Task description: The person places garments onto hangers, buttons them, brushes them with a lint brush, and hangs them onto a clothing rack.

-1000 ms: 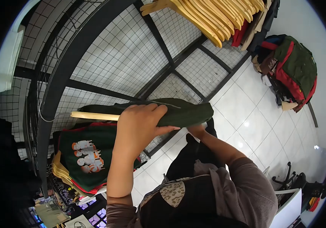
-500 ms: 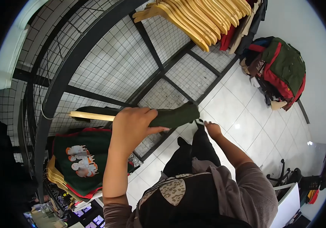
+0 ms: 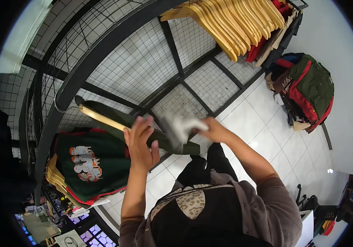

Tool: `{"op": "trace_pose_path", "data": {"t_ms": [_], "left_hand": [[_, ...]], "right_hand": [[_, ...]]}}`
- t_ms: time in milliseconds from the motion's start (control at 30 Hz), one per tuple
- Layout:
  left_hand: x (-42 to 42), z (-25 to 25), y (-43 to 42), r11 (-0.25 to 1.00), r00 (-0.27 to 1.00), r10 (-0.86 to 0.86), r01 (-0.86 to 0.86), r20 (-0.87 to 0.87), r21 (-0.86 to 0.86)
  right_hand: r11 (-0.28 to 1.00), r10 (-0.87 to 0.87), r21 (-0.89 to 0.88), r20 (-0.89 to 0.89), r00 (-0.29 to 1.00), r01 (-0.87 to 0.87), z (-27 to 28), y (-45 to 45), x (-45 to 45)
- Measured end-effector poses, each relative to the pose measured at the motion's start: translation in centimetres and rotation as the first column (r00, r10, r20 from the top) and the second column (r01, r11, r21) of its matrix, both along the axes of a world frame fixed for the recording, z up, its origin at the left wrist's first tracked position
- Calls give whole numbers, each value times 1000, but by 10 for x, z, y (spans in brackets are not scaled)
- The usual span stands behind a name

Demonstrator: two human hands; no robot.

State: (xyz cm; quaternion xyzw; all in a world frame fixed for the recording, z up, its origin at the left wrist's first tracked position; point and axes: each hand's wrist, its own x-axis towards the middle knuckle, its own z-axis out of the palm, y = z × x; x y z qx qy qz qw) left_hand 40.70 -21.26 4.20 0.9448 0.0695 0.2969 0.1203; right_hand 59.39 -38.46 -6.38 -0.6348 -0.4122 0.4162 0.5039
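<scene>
A dark green garment [image 3: 191,147] hangs on a wooden hanger [image 3: 101,117], whose hook goes over the black rack bar. My left hand [image 3: 140,144] is open, fingers spread, right by the hanger and the garment; whether it touches the cloth is hard to tell. In my right hand [image 3: 214,130] is a white and grey handheld garment steamer [image 3: 181,126], smeared by motion. Its grey head is over or against the garment; contact cannot be made out. Below the hanger is another dark green garment [image 3: 111,155] with red edging and a white-and-orange print.
Several wooden hangers [image 3: 230,24] hang in a row at the top, beside folded-over clothes [image 3: 281,39]. A green and red backpack [image 3: 314,88] stands on the white tiled floor [image 3: 263,119] by the wall. Wire mesh panels [image 3: 131,61] back the black rack.
My left hand has let go of the garment and spread its fingers. The steamer has come up from below to the garment, whose free end has swung towards my body.
</scene>
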Motion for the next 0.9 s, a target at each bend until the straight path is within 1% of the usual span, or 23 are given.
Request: {"op": "trace_pose_path", "data": {"t_ms": [33, 67, 100, 133, 167, 200, 233, 300, 333, 367, 400, 433, 467, 500, 533, 567, 633, 700, 733, 767, 800, 867, 900], "left_hand": [[-1, -4, 0, 996, 988, 88, -86, 124, -23], [-13, -11, 9, 999, 998, 54, -54, 34, 4], [-19, -13, 12, 998, 997, 62, -62, 42, 3], [-22, -14, 15, 994, 991, 107, -108, 79, 11], [-26, -15, 15, 987, 981, 155, -157, 116, 15], [-32, -11, 14, 976, 975, 202, -208, 97, 66], [-32, -11, 8, 973, 970, 217, -224, 106, 59], [-26, -12, -13, 928, 873, 372, -347, 315, -133], [-25, -16, -23, 894, 860, 435, -377, 266, -243], [-28, -25, -30, 891, 859, 441, -383, 259, -245], [-30, -36, -36, 832, 859, 468, -348, 208, -432], [-31, -44, -38, 739, 862, 483, -307, 155, -600], [-31, -46, -36, 758, 852, 490, -311, 186, -573], [-31, -47, -35, 760, 853, 490, -317, 181, -567], [-31, -47, -34, 741, 829, 520, -315, 208, -593], [-32, -48, -34, 719, 803, 549, -314, 230, -620], [-31, -42, -37, 710, 781, 587, -373, 211, -597], [-32, -44, -35, 668, 738, 638, -389, 219, -634], [-33, -44, -35, 611, 721, 664, -368, 200, -700], [-38, -44, -35, 610, 720, 666, -376, 195, -698], [-43, -42, -35, 556, 737, 662, -365, 133, -747], [-47, -32, -36, 460, 774, 633, -386, -10, -800], [-47, -27, -38, 455, 772, 635, -392, -17, -800]], "right_hand": [[992, 122, 25, 89, 988, -125, 1, 2, -12], [983, 184, -57, 158, 970, -177, -3, -3, -17], [963, 254, -144, 228, 940, -226, -11, -13, -17], [932, 339, -253, 353, 872, -260, -30, -26, -13], [924, 355, -303, 447, 821, -234, -44, -43, -11], [902, 386, -379, 489, 782, -209, -50, -54, -12], [875, 420, -449, 526, 739, -179, -55, -60, -13], [974, 63, -223, 383, 921, 26, -71, -54, -25], [981, -118, -111, 298, 947, 157, -57, -37, -32], [950, -283, -74, 202, 938, 302, -66, -20, -42], [927, -375, 45, 127, 918, 372, -61, -3, -52], [911, -397, 150, 62, 916, 385, -57, 14, -65], [881, -412, 254, -7, 911, 400, -53, 29, -79], [911, -380, 189, 40, 924, 366, -51, 38, -93], [969, -178, 189, 84, 980, 160, -68, 49, -99], [998, -31, 51, 25, 999, 29, -83, 55, -109], [994, 20, -105, 148, 989, -5, -186, 47, -136], [944, 115, -329, 327, 938, -1, -214, 26, -128], [946, 115, -325, 323, 939, -4, -207, 28, -123], [936, 36, -340, 362, 931, 96, -201, 28, -117], [915, -40, -354, 402, 915, 195, -191, 28, -111], [931, -327, -63, 290, 900, 358, -164, 52, -107], [907, -420, 44, 187, 888, 419, -151, 70, -107]]}}
